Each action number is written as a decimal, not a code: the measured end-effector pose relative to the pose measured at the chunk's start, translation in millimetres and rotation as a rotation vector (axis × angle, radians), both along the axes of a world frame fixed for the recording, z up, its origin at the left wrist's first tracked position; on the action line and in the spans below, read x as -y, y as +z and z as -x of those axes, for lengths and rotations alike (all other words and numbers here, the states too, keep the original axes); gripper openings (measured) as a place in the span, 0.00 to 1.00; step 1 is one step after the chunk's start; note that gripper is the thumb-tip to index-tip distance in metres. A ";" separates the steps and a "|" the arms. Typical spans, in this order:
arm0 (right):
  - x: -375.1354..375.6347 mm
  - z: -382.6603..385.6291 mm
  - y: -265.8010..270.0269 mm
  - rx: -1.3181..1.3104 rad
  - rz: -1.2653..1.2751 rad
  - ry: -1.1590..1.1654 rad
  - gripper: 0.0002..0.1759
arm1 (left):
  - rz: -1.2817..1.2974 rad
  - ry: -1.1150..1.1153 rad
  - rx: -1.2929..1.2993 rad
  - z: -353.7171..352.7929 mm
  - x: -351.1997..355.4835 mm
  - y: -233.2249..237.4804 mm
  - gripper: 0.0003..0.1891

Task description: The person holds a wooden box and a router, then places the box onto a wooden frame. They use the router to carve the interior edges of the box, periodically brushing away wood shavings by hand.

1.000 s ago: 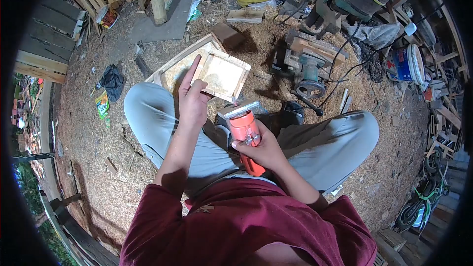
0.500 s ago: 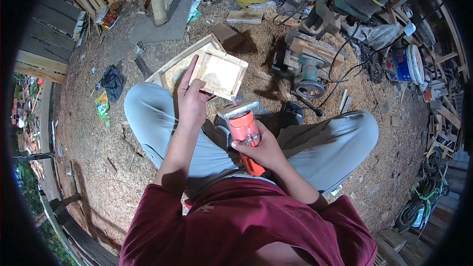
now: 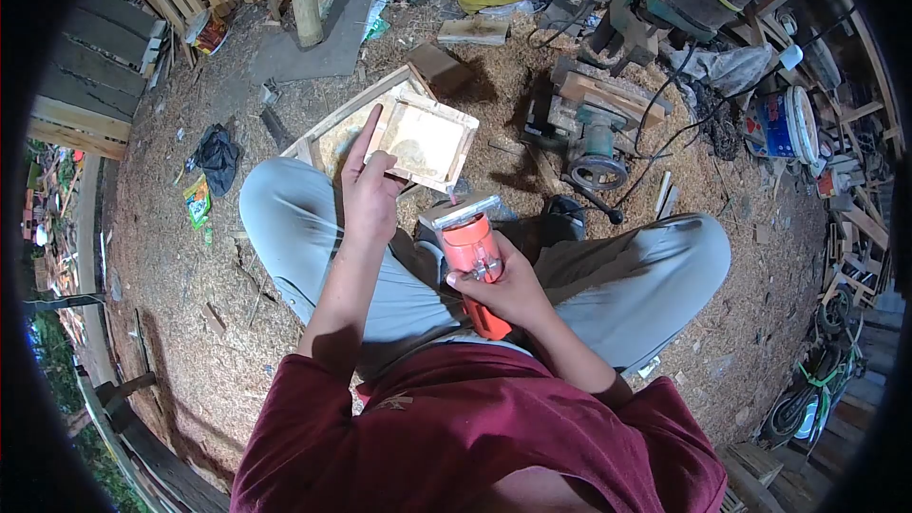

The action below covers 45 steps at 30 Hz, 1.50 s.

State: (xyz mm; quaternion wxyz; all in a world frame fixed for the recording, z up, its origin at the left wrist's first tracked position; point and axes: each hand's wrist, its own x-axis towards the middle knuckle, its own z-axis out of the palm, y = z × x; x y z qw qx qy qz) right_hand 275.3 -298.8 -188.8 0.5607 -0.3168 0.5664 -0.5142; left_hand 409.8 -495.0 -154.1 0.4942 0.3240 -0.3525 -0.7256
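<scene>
Left hand point(image 3: 370, 195): thumb and curled fingers pinch the near edge of a small wooden frame point(image 3: 425, 142), with the forefinger stretched straight along its side. Right hand point(image 3: 508, 290): fingers closed around an orange power tool point(image 3: 472, 252), whose metal base sits just beyond the fingertips, near the frame's corner. Printing on the white bucket point(image 3: 784, 123) far right of the fingers and on the green packet point(image 3: 198, 201) to their left is too small to read.
</scene>
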 end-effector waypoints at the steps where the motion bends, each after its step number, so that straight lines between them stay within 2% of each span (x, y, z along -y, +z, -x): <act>1: -0.3 0.3 -0.4 -0.004 -0.005 0.003 0.38 | 0.005 -0.002 -0.003 0.4 0.2 -0.7 0.37; 16: -0.8 -0.9 -1.7 -0.013 0.004 -0.010 0.34 | -0.001 -0.052 -0.016 -0.8 -2.4 -2.5 0.36; 19: 0.2 -0.3 2.7 -0.024 -0.004 -0.009 0.34 | 0.016 -0.077 0.057 -0.2 -3.8 0.5 0.37; 28: -0.1 -0.1 1.7 -0.013 -0.009 0.000 0.33 | -0.014 0.031 -0.022 -1.9 0.5 2.8 0.37; 45: -1.2 -1.1 -3.5 -0.007 -0.014 -0.001 0.35 | 0.015 -0.008 0.055 0.4 -2.5 6.3 0.38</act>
